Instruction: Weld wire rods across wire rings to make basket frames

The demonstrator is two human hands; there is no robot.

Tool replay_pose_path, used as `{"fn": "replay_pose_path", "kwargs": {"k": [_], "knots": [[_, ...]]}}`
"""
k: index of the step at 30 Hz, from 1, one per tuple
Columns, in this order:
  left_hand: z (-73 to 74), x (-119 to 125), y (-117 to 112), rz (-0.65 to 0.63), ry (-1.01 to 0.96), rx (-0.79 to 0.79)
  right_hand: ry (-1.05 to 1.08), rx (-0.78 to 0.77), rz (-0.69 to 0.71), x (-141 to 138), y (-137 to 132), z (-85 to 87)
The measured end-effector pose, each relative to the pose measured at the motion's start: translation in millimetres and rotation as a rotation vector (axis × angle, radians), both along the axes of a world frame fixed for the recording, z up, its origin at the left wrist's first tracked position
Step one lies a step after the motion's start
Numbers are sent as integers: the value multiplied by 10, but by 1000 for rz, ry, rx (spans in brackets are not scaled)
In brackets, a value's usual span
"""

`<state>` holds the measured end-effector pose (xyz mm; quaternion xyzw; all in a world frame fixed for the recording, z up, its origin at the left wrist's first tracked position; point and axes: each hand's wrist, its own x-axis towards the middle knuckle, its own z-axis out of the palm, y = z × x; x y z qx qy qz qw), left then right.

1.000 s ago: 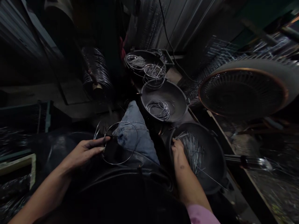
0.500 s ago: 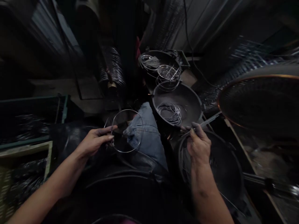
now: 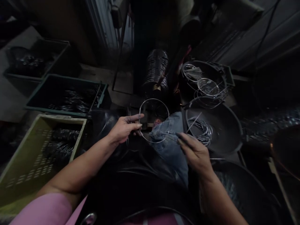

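Over your blue denim knee [image 3: 170, 142], your left hand [image 3: 124, 132] pinching a thin round silver wire ring [image 3: 154, 98], your right hand [image 3: 197, 153] gripping a straight metal wire [image 3: 194, 122]

Two hands are in view, the left hand [image 3: 123, 129] and the right hand [image 3: 195, 151]. One wire ring [image 3: 153, 99] sits in the left, one straight wire [image 3: 193, 122] in the right. There are three round dark pans: near pan [image 3: 246, 193], middle pan [image 3: 225, 131], far pan [image 3: 217, 67]. There are three crates: pale crate [image 3: 28, 168], green crate [image 3: 67, 77], dark crate [image 3: 47, 43]. One wire spool [image 3: 156, 70] stands beyond.
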<state>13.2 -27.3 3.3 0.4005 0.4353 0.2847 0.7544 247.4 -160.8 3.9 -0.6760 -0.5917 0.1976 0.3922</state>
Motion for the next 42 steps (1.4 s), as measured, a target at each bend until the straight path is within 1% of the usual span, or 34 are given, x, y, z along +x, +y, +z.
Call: {"fn": "replay_pose_path", "kwargs": {"k": [2, 3, 6, 8, 13, 18, 23, 27, 33, 36, 42], "knots": [[14, 24, -2, -10, -26, -17, -217, -11, 227, -222, 108, 164], [26, 31, -6, -15, -40, -29, -320, -29, 317, -334, 167, 222], [75, 37, -19, -14, -90, -69, -560, -84, 467, -607, 337, 296], [113, 35, -20, -3, -117, -94, -615, -115, 515, -708, 424, 294], [201, 64, 9, 1, -169, -121, -541, -154, 501, -758, 513, 294], [257, 148, 48, -12, -214, -153, -586, -194, 478, -729, 548, 345], [266, 244, 103, -3, -243, -174, -634, -192, 468, -654, 607, 372], [247, 315, 175, -15, -215, -128, -694, -198, 490, -569, 679, 397], [271, 402, 328, -35, -237, -108, -661, -223, 494, -465, 864, 529], [302, 441, 403, -15, -260, -128, -623, -254, 506, -429, 964, 605], [321, 488, 495, -10, -316, -151, -562, -235, 496, -382, 1066, 689]]}}
